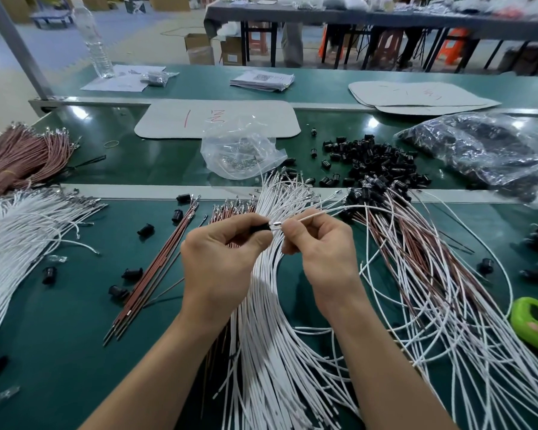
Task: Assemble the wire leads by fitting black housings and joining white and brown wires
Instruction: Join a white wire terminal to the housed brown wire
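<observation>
My left hand (221, 256) pinches a small black housing (260, 227) between thumb and fingers. My right hand (320, 249) pinches a white wire (311, 216) just behind its metal terminal (275, 225), whose tip meets the housing's open end. The wire arcs away to the right. Both hands hover over a fan of white wires (271, 321) on the green table. Brown wires (227, 211) lie under and behind the left hand.
Loose black housings (373, 162) are heaped at the back right beside a dark plastic bag (485, 153). A clear bag (239, 153) sits behind the hands. Mixed white and brown leads (432, 274) spread right. A green object (534, 324) lies at the right edge.
</observation>
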Demonstrator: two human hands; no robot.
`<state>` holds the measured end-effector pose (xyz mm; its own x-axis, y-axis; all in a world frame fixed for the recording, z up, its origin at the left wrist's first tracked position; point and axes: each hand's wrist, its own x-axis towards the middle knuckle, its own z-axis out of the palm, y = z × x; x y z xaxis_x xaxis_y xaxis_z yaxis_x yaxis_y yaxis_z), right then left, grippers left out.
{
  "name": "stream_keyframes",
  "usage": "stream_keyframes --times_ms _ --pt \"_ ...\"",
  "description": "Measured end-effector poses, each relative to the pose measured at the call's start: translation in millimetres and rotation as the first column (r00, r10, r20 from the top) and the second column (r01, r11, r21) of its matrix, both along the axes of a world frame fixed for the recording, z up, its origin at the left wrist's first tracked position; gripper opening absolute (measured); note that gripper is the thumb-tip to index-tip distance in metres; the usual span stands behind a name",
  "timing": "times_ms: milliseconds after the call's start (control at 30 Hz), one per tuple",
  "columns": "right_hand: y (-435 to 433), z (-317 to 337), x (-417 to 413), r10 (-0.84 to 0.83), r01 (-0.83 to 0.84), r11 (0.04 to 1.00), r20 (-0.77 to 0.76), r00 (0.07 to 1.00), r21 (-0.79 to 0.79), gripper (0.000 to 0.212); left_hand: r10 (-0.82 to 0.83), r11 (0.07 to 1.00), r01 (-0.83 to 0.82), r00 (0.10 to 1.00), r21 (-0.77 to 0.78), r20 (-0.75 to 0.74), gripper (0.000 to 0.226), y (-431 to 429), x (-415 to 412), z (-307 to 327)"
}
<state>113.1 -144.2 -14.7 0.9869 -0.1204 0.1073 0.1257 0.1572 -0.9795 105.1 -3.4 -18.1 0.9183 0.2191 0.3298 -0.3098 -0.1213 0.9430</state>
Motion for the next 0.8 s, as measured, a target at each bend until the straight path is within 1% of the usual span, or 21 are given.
stream_keyframes --times_ms 100,133,267,367,533,667,800 --pt "1.6 -2.3 -0.3 0.027 -0.020 0.994 -0.057 0.998 0.112 0.019 0.004 1.000 -0.004 1.000 0.012 -0.023 0.033 -0.3 -0.1 0.9" --pt "1.3 -2.8 -0.4 0.041 -0.033 0.992 -0.067 0.997 0.125 0.019 0.009 1.000 -0.009 1.000 0.016 -0.029 0.035 -0.5 -0.4 1.3" --pt "-1.0 -3.7 -1.0 0.067 -0.061 0.994 -0.063 0.996 0.091 0.027 -0.009 1.000 0.007 0.998 -0.020 -0.057 0.034 -0.4 -0.3 0.8" --pt "0.3 -4.5 -0.3 0.044 -0.041 0.998 -0.045 0.998 0.045 0.023 -0.018 0.999 0.016 0.997 -0.033 -0.069 0.033 -1.7 -0.8 1.9" --pt "3.6 -7.5 -0.5 0.030 -0.030 0.999 -0.041 0.999 0.018 0.021 -0.014 1.000 0.014 0.998 0.007 -0.056 0.035 -0.8 -1.7 2.1" --pt "3.6 -8.7 -0.2 0.075 -0.071 0.995 -0.068 0.995 0.063 0.018 -0.027 0.998 0.030 0.999 0.058 -0.046 0.037 0.0 -2.3 0.8" --pt "-0.7 -5.5 0.6 0.127 -0.115 0.986 -0.103 0.987 0.119 0.028 -0.051 0.999 0.052 0.997 0.006 -0.054 0.039 0.6 0.2 0.5"
